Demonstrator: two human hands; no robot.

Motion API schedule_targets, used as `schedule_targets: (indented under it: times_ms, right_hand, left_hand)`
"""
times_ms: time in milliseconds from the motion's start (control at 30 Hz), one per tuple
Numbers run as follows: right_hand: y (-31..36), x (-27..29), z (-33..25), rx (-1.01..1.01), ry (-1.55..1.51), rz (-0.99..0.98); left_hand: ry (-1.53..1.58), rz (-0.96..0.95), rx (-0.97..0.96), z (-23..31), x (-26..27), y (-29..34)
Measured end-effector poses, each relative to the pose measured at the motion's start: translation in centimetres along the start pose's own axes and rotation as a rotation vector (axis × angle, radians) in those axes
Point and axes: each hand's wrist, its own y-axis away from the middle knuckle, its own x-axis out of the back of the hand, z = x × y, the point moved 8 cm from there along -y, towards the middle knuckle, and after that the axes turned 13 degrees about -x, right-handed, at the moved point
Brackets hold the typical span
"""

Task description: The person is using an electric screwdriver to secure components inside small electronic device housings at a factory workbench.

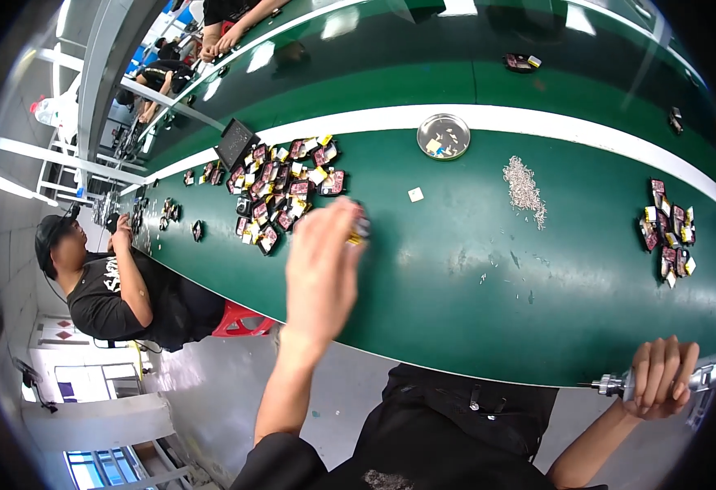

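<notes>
My left hand [319, 273] reaches over the green table and is closed on a small black electronic unit [361, 222] with a yellow part. Motion blurs it, and my fingers partly hide the unit. Just beyond lies a heap of similar black units [280, 184] with reddish and yellow-white parts. At the lower right, my right hand [658, 380] is wrapped round a grey electric screwdriver [707, 374], its bit pointing left along the table's near edge.
A round metal dish [444, 137] with a few small parts stands at the back, near a pile of small screws [524, 192]. More units [667, 229] lie at the right. A black tray [235, 144] rests behind the heap. Another person [113, 278] sits at the left.
</notes>
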Motion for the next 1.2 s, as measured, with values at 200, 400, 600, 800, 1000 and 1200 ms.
schedule_targets:
  times_ms: [200,400,600,800,1000,1200]
  right_hand:
    - [0.2,1.4,4.3,-0.036,0.011,0.118]
    - [1.5,2.6,5.4,-0.065,-0.006,0.207]
    - [3.1,3.6,5.1,-0.08,-0.021,0.263]
    - [3.3,3.6,5.2,-0.096,-0.072,0.246]
    - [3.8,3.6,5.0,-0.097,-0.074,0.251]
    - [2.8,2.9,4.6,-0.089,-0.078,0.236]
  left_hand:
    - [-0.375,-0.106,0.227,-5.9,0.6,2.2]
    - [0.124,-0.079,-0.025,3.2,-4.2,-2.3]
    - [0.215,-0.143,-0.232,7.8,-7.6,-4.7]
    - [0.07,-0.248,-0.385,9.3,-8.5,-5.4]
    - [0.067,-0.265,-0.583,9.4,-9.2,-5.6]
    - [0.482,-0.209,-0.251,10.5,-8.4,-4.1]
